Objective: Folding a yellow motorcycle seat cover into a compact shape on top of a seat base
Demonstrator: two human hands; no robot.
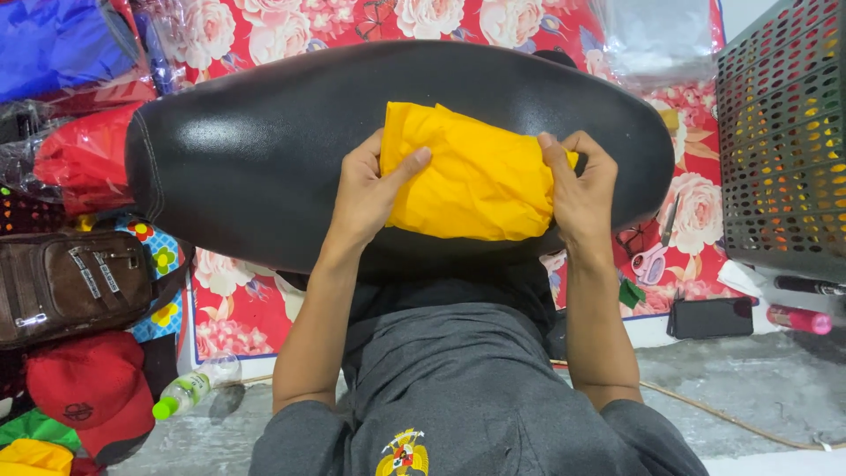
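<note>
A folded yellow cloth (476, 172) is held on a black padded seat (256, 150) that lies over a red floral mat (238, 304). The left hand (370, 189) is closed on the cloth's left edge, thumb on top, the other fingers hidden beneath. The right hand (582, 185) is closed on the right edge, fingers (553, 163) curled over the top fold. The cloth is spanned between both hands. A brown bag (70, 282) and a red cap (88, 383) are seen at left.

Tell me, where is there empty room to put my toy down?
Bare room: the black seat left of the left hand and yellow cloth, and the grey floor below the phone. Crowded: around the brown bag and red cap.
</note>
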